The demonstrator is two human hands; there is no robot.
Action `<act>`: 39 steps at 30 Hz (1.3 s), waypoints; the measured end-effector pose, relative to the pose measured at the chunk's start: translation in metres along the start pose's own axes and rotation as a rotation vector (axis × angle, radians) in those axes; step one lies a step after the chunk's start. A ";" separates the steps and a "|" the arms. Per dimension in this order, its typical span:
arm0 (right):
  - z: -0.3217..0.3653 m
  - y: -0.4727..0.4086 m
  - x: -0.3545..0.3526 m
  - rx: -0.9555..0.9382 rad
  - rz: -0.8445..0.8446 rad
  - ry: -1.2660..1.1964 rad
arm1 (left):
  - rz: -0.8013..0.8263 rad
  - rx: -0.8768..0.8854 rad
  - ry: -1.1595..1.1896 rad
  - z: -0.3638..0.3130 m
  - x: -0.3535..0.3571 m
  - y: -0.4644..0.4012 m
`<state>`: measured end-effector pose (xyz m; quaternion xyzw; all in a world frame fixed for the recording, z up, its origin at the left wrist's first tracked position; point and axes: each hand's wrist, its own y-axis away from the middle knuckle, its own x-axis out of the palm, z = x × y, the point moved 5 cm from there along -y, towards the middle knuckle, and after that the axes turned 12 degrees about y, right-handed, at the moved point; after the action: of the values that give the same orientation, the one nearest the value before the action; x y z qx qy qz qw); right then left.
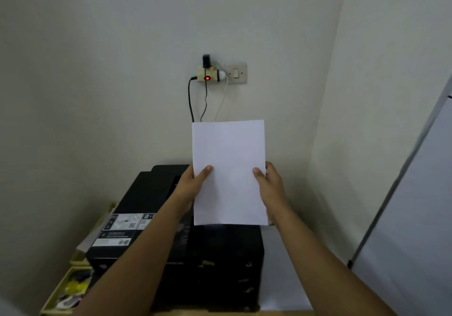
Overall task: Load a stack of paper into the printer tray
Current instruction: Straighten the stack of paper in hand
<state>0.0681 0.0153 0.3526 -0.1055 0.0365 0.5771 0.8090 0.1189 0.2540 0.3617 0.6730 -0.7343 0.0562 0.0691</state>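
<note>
At the far left, low in the view, I see a yellow tray (64, 288) with small items that I cannot identify. Next to it stands the black printer (171, 217) on the desk (281, 279), with white stickers (122, 227) on its top panel. On the wall behind it, a socket adapter (207, 76) with a red light has cables hanging down, and a light switch (236, 73) is just beside it.

I hold the stack of paper (228, 169) upright above the printer, with its long axis nearly vertical and its lower edge hanging just above the top of the printer. My left hand (193, 186) has a closed grip on the left long edge, with the thumb on the front sheet. My right hand (267, 186) holds the right long edge in the same way, at nearly the same height. Both hands sit in the lower half of the stack, so neither is clearly nearer to the printer.

I judge that the loading is not yet done: the paper is in the air, and I cannot see any open tray or feed slot, because the stack and my arms hide the back part of the printer. If the feed is at the rear, the stack must go forward and down with its short lower edge first. The edges seem even, but how thick the stack is I cannot tell. At the right, a white board (415, 205) leans at an angle.
</note>
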 end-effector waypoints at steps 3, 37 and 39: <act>0.014 0.001 0.052 -0.009 0.027 0.012 | -0.032 0.021 -0.016 -0.012 -0.051 -0.005; 0.019 0.039 0.280 0.013 0.167 -0.059 | -0.209 0.036 0.118 -0.010 -0.266 0.001; 0.018 0.039 0.279 0.013 0.163 -0.051 | -0.219 0.057 0.099 -0.010 -0.269 0.000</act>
<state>0.1225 0.2902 0.3144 -0.0821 0.0279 0.6434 0.7606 0.1416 0.5191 0.3240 0.7473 -0.6501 0.1022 0.0917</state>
